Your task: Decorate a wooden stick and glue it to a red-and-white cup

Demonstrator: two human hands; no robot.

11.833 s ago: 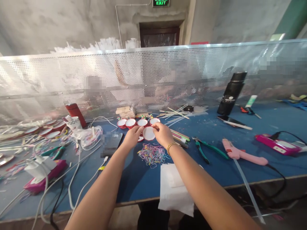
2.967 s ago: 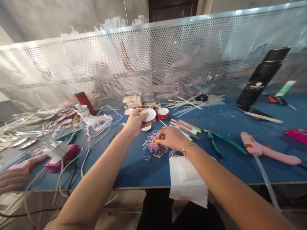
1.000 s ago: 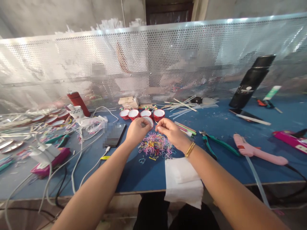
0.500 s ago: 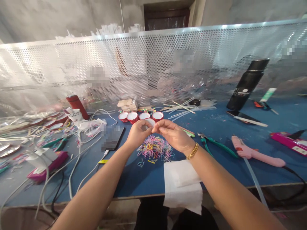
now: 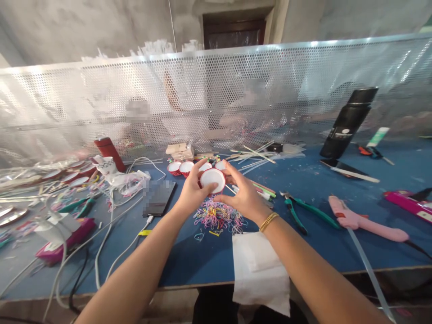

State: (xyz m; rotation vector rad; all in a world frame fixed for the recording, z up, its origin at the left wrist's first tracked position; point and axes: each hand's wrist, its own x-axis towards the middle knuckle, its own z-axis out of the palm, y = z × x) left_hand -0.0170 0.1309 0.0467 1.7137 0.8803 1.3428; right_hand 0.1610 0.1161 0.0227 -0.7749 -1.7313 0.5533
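Note:
My left hand (image 5: 195, 191) grips a small red cup (image 5: 213, 180) with a white inside, its thumb over the near rim. The cup is tilted so that its inside faces me. At the cup's right side, my right hand (image 5: 242, 192) has thumb and index finger spread apart; whether a fingertip touches the rim I cannot tell. Behind the hands stand several similar red cups (image 5: 174, 168) in a row, partly hidden by my fingers. A tangled pile of coloured elastic loops (image 5: 219, 215) lies on the blue table below my hands.
Green-handled pliers (image 5: 312, 211) and a pink glue gun (image 5: 367, 220) lie to the right, near a black flask (image 5: 349, 123). A charging phone (image 5: 159, 198) and white cables (image 5: 104, 243) lie left. White cloth (image 5: 259, 274) hangs over the front edge. Perforated metal screen (image 5: 189, 99) stands behind.
The cup, mostly hidden between my hands before, now shows its white inside toward me. My right thumb and fingers have moved from a pinch to spread apart.

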